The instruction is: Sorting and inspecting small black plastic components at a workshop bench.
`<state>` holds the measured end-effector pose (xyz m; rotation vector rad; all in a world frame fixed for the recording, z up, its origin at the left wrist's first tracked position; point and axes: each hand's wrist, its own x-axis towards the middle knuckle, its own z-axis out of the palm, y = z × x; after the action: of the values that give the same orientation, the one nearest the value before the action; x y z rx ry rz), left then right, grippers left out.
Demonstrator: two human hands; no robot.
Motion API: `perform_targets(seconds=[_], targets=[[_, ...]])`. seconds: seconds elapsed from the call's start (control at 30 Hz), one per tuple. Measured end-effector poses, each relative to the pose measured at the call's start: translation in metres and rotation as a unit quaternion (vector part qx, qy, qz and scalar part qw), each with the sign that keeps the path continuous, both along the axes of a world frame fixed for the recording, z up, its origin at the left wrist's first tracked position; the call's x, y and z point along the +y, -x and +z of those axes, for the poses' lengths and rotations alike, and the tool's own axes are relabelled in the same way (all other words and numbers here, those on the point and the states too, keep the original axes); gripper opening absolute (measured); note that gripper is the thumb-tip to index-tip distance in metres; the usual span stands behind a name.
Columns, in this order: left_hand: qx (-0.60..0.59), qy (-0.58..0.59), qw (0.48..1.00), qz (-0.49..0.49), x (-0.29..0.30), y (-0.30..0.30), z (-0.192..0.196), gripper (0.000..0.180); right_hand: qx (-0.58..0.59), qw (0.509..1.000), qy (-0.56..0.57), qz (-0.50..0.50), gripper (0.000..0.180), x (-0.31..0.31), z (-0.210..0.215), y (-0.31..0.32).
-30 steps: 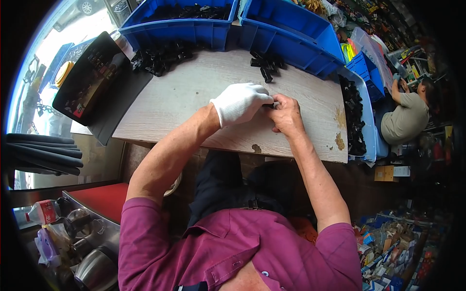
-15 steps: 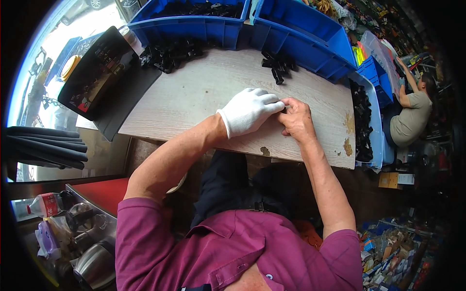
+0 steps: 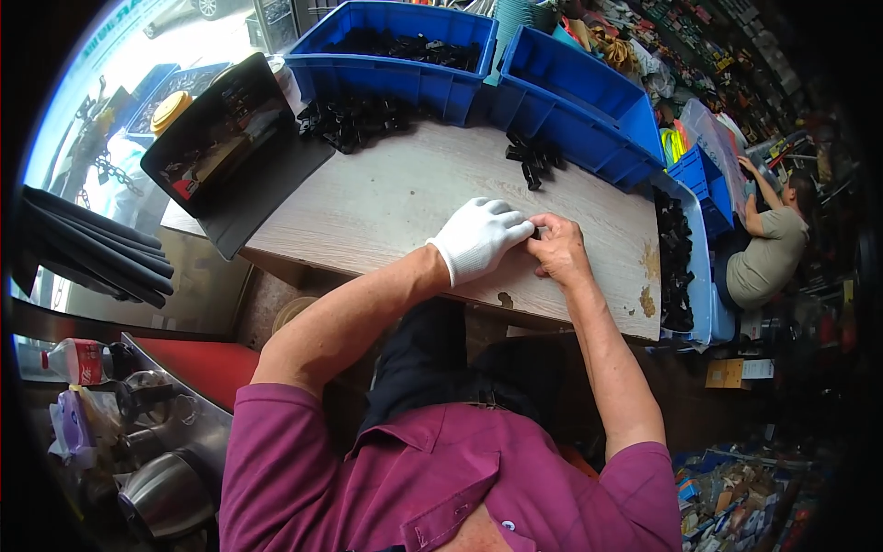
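Note:
My left hand (image 3: 480,241), in a white knitted glove, and my bare right hand (image 3: 563,250) meet above the table near its front edge. Between their fingertips shows a bit of a small black part (image 3: 535,234); the rest of it is hidden by the fingers. Thumb and fingers of the right hand are pinched on it, and the gloved fingers close in from the other side. A few similar black parts (image 3: 532,164) lie in a small pile beyond my hands. To the far left, a larger heap of black parts (image 3: 349,124) sits against a blue bin.
A blue bin (image 3: 386,75) with black parts and a second blue bin (image 3: 575,115) line the table's (image 3: 395,198) far edge. A tablet in a dark case (image 3: 225,138) stands at left. Right of the table is a light-blue bin (image 3: 704,276); beyond it a person (image 3: 768,248) crouches.
The whole view has shifted and tilted slightly, so the table and bins sit lower in it. Both hands remain together around the small black part, with little visible finger movement.

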<state>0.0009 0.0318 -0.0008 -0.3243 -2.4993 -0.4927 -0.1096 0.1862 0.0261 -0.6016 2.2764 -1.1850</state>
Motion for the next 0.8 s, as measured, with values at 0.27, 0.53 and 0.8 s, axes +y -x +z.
perform_targets(seconds=[0.27,0.53,0.8], targets=[[0.004,-0.021,1.000,-0.009,0.002,0.003,0.007,0.028,0.016,1.000,0.013,-0.010,0.026,0.007,0.003,-0.001],[0.060,-0.051,0.995,0.063,0.003,-0.004,0.007,0.020,-0.125,0.970,0.179,-0.105,0.035,0.042,0.005,0.013],[0.037,-0.027,0.998,0.043,0.012,0.002,0.012,0.012,0.064,0.777,0.357,-0.515,0.037,0.149,0.042,0.127]])
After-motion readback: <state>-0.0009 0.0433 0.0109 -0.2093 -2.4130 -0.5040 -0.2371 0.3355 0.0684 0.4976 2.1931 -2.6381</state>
